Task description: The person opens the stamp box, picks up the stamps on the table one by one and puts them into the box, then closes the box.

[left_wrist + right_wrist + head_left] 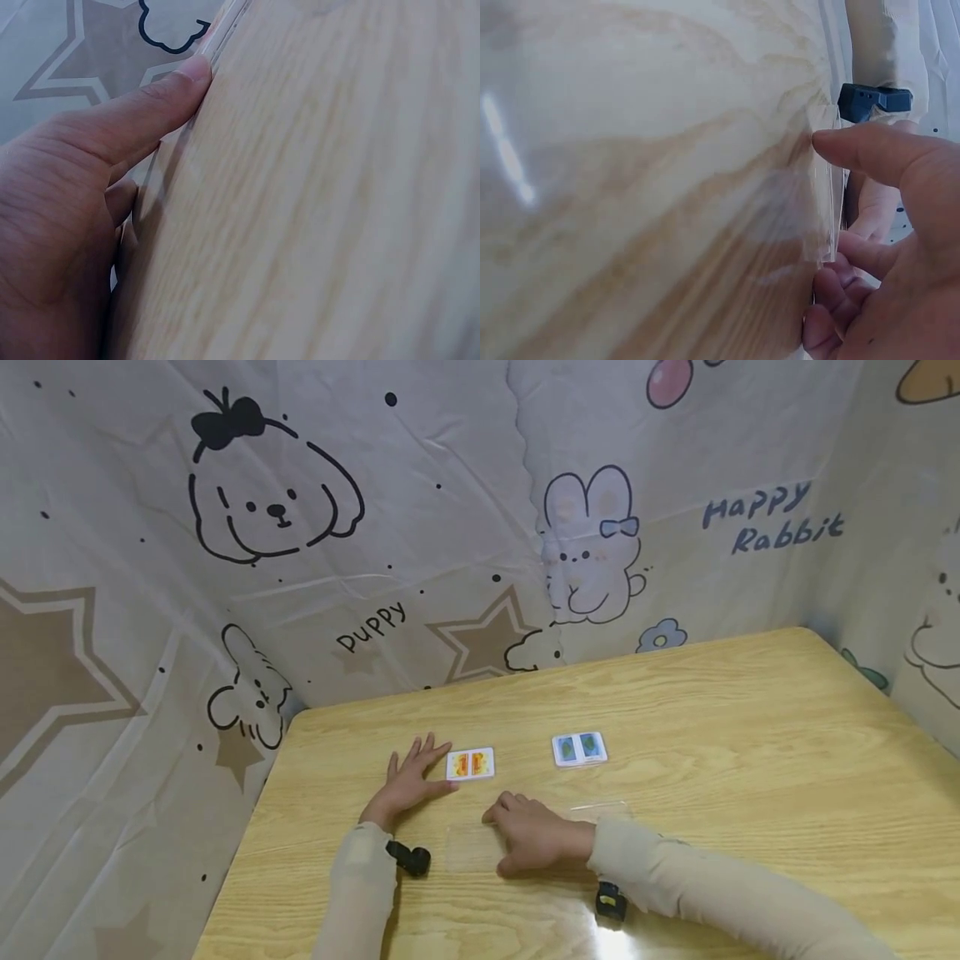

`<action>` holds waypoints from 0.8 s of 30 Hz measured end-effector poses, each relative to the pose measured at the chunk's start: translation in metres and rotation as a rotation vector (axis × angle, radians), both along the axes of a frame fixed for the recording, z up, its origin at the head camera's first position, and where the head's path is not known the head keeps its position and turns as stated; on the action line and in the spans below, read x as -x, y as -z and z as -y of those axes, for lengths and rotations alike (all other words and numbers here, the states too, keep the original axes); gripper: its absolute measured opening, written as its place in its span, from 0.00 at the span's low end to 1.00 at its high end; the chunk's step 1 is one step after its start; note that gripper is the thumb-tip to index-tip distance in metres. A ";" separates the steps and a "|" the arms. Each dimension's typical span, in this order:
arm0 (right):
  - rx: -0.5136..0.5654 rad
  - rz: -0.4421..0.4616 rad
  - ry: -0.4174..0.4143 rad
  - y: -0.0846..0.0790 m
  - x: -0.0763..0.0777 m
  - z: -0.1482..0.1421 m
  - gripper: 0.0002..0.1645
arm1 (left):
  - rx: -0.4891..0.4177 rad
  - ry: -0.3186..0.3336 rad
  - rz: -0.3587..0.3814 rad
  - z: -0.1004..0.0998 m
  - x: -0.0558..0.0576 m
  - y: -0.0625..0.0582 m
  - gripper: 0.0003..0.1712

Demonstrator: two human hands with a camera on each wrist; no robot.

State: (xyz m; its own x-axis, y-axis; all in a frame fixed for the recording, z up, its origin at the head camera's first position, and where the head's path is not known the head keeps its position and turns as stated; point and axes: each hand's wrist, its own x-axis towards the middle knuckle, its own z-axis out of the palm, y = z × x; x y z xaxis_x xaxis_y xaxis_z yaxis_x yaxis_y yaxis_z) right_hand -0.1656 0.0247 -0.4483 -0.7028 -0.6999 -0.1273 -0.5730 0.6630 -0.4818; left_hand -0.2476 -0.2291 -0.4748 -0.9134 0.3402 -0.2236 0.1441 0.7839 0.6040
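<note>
My left hand (408, 785) is at the left end of a small stack of cards with orange pictures (471, 764). Its thumb (196, 69) touches the near edge and its forefinger the far corner, holding the stack flat on the table. Nearer the front, my right hand (528, 835) grips the right side of a clear plastic lid (468, 849) between thumb and fingers. From the right wrist, the thumb is on one edge of this lid (823, 184) and the fingertips on the opposite edge. The other fingers are partly curled below it.
A second card stack with blue-green pictures (580, 749) lies to the right, beyond my right hand. Another clear plastic piece (600, 811) lies partly behind my right wrist. The wood-grain table (720, 760) meets printed curtains (450, 527) at its back and left.
</note>
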 end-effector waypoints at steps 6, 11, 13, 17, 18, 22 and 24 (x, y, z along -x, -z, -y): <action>0.047 0.051 0.011 -0.002 0.009 -0.004 0.40 | 0.015 0.008 -0.011 0.001 0.001 0.002 0.48; 0.088 0.077 0.009 -0.006 0.021 -0.007 0.39 | 0.029 0.005 -0.015 0.001 0.002 0.002 0.48; 0.103 0.076 0.014 -0.008 0.027 -0.007 0.39 | 0.033 0.003 -0.016 0.001 0.003 0.003 0.48; 0.114 0.065 0.035 -0.012 0.039 -0.007 0.39 | 0.033 0.006 -0.020 0.002 0.004 0.004 0.47; 0.106 0.059 0.042 -0.013 0.042 -0.007 0.39 | 0.031 0.006 -0.019 0.002 0.004 0.004 0.47; 0.084 0.039 0.058 -0.015 0.056 -0.007 0.39 | 0.017 0.003 -0.007 0.001 0.003 0.001 0.48; 0.080 0.030 0.066 -0.015 0.063 -0.005 0.39 | 0.015 0.002 -0.001 0.001 0.003 0.001 0.49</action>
State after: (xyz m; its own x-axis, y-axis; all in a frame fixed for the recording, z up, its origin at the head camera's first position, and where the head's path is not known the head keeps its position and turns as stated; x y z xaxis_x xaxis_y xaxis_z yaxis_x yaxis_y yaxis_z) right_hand -0.2282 0.0295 -0.4335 -0.7442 -0.6612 -0.0945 -0.5140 0.6573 -0.5512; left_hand -0.2503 -0.2305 -0.4763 -0.9131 0.3385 -0.2274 0.1465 0.7927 0.5918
